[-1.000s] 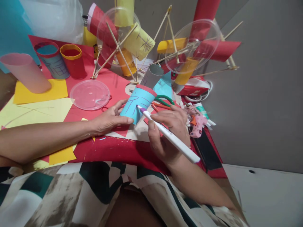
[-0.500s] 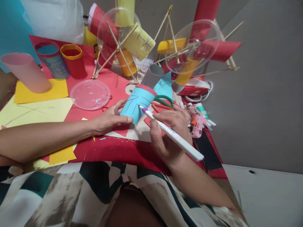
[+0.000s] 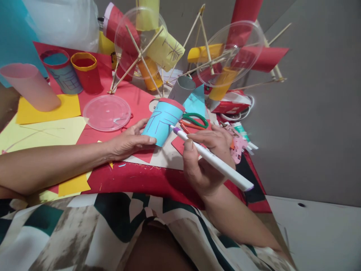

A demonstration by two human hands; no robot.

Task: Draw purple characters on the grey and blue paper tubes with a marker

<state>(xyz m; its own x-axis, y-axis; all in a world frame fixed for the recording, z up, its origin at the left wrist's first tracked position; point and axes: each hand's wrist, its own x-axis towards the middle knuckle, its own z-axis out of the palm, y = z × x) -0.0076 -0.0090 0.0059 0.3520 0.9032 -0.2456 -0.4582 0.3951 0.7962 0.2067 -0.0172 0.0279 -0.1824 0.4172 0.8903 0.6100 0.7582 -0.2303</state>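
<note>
My left hand (image 3: 126, 141) grips the lower end of a light blue paper cup (image 3: 164, 120) with a red rim and purple lines drawn on its side, holding it tilted on the table. My right hand (image 3: 207, 158) is closed round a white marker (image 3: 214, 161) with a purple tip. The tip sits just off the cup's right side. Green and orange scissors (image 3: 194, 121) lie right behind the cup, near my right fingers.
Clear round lid (image 3: 107, 112), pink cup (image 3: 29, 86), blue cup (image 3: 60, 70) and red cup (image 3: 87, 72) at left on red and yellow paper sheets. Two skewer-and-paper wheel models (image 3: 146, 49) (image 3: 231, 56) stand at the back. Pink glue gun (image 3: 238, 145) and tube at right.
My right hand has drawn the marker tip a little to the right, away from the cup's side. The left hand has tipped the cup slightly more upright.
</note>
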